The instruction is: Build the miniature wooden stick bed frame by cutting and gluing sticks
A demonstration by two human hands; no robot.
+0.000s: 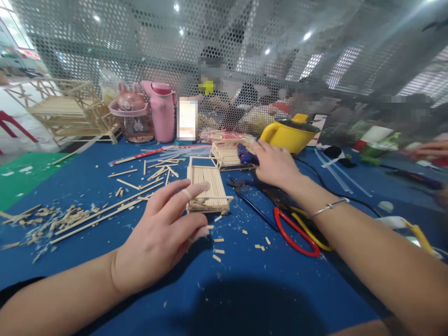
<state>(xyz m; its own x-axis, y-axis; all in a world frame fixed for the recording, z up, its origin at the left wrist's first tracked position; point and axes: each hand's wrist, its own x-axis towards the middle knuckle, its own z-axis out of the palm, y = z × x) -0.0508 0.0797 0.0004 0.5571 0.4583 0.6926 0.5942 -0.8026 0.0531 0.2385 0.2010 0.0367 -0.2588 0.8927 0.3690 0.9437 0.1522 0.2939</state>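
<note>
Stick frame (207,186), left hand (164,233) fingers spread touching it, right hand (275,163) gripping one glue gun (245,153).

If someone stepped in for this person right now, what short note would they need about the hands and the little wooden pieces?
Left hand: open, fingertips resting on the near end of the small stick panel.
Right hand: reaching out, closed around the blue glue gun beside a second stick frame.
Loose sticks and offcuts lie left on the blue table; red-handled pliers lie right.
Done: the panel's slats are joined. Left: it appears unfinished; what comes next cannot be told.
</note>
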